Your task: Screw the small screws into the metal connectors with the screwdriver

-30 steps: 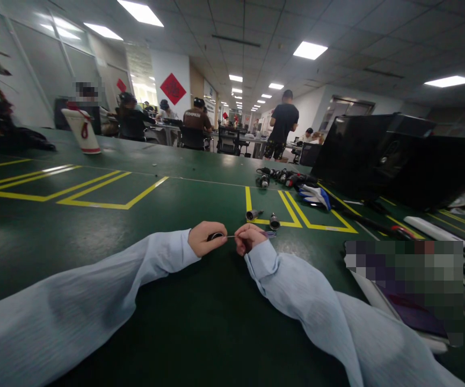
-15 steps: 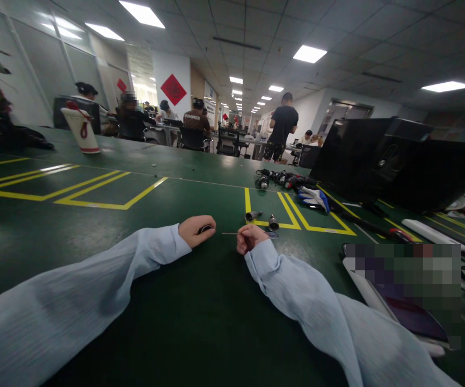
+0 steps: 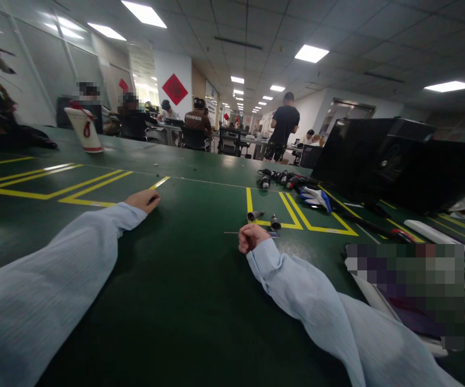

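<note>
My right hand [image 3: 252, 238] is closed around a screwdriver [image 3: 273, 234]; its thin shaft points left and its bluish clear handle shows behind the fingers. Over the yellow tape at the left, my left hand [image 3: 143, 201] is curled closed at the green table top. A small dark patch shows between its thumb and fingers, too unclear to name. Just beyond my right hand lie two metal cup-shaped parts with narrow stems, one [image 3: 253, 216] on its side and the other [image 3: 275, 223] with its round mouth toward me.
A blue and white glove [image 3: 315, 199] and a cluster of dark metal fittings [image 3: 283, 178] lie farther back. Black monitors [image 3: 361, 156] stand at the right, near a tablet-like device [image 3: 397, 306]. A paper cup [image 3: 85, 130] stands far left. People sit and stand beyond the table.
My left hand has moved left and away from the screwdriver tip, still closed; a dark round thing showed in it before. My right hand keeps its place with the screwdriver.
</note>
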`<state>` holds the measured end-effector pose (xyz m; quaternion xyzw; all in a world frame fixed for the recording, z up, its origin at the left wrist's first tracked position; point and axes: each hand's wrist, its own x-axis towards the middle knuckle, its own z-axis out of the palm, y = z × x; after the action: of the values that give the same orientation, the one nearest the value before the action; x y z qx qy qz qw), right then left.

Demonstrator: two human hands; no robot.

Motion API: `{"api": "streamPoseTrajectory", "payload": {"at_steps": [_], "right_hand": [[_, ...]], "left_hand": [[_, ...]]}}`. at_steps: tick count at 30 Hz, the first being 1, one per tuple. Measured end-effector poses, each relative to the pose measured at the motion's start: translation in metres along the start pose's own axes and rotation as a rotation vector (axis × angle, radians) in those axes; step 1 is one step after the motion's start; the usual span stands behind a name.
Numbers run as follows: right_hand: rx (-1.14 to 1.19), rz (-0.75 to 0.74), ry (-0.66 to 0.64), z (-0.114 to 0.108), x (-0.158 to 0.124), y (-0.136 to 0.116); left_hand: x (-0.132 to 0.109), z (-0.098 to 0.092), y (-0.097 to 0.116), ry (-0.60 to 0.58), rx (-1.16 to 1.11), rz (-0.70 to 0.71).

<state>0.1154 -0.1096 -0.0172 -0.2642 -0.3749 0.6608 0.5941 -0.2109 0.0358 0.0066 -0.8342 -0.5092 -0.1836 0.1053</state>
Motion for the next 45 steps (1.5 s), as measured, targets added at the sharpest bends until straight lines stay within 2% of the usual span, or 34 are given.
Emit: {"api": "streamPoseTrajectory", "payload": {"at_steps": [3,8,12,14,17,19,21,22,24,25,27,30,32,33,34,37,39,41,43,45], "right_hand": [[-0.002,0.001,0.012,0.001,0.0,0.0],[-0.01,0.005,0.006,0.001,-0.002,-0.001],[-0.016,0.017,0.019,0.001,0.0,-0.001],[-0.017,0.017,0.019,0.001,0.0,-0.002],[-0.019,0.008,-0.002,0.002,-0.003,-0.004],[-0.022,0.003,-0.025,0.002,-0.006,-0.006],[-0.025,-0.001,-0.042,0.001,-0.007,-0.006],[-0.027,-0.002,-0.044,0.001,-0.007,-0.006],[-0.031,-0.002,-0.04,0.001,-0.006,-0.005],[-0.034,-0.001,-0.032,0.0,-0.005,-0.004],[-0.039,0.001,-0.012,0.0,-0.003,-0.003],[-0.043,0.006,0.003,0.001,-0.003,-0.003],[-0.041,0.012,-0.008,0.001,-0.004,-0.004],[-0.039,0.015,-0.016,0.001,-0.005,-0.005],[-0.038,0.018,-0.024,0.001,-0.006,-0.006],[-0.037,0.027,-0.042,0.001,-0.008,-0.009],[-0.038,0.031,-0.048,0.0,-0.009,-0.01],[-0.036,0.031,-0.047,-0.001,-0.008,-0.011],[-0.033,0.03,-0.042,-0.003,-0.007,-0.011],[-0.03,0.028,-0.038,-0.004,-0.005,-0.011]], "left_hand": [[0.001,0.004,-0.008,-0.017,-0.005,0.02],[0.005,0.007,-0.009,-0.056,-0.015,0.061],[0.004,-0.003,0.002,0.087,0.069,0.081],[-0.001,-0.01,0.021,0.152,0.101,0.123],[-0.014,-0.016,0.069,0.208,0.014,0.226],[-0.028,-0.017,0.108,0.153,-0.125,0.372],[-0.042,-0.016,0.142,0.048,-0.288,0.572],[-0.049,-0.015,0.155,0.01,-0.347,0.652],[-0.057,-0.015,0.169,0.018,-0.389,0.709],[-0.058,-0.016,0.169,0.041,-0.389,0.69],[-0.054,-0.016,0.156,0.124,-0.345,0.568],[-0.037,-0.016,0.112,0.264,-0.161,0.272],[-0.025,-0.015,0.079,0.293,-0.027,0.078],[-0.019,-0.014,0.064,0.271,0.027,-0.011],[-0.015,-0.014,0.051,0.198,0.071,-0.065],[-0.006,-0.014,0.027,-0.099,0.128,-0.158],[-0.002,-0.014,0.024,-0.214,0.128,-0.146],[0.001,-0.013,0.03,-0.254,0.118,-0.104],[0.004,-0.011,0.046,-0.26,0.098,-0.065],[0.006,-0.009,0.072,-0.251,0.07,-0.022]]}}
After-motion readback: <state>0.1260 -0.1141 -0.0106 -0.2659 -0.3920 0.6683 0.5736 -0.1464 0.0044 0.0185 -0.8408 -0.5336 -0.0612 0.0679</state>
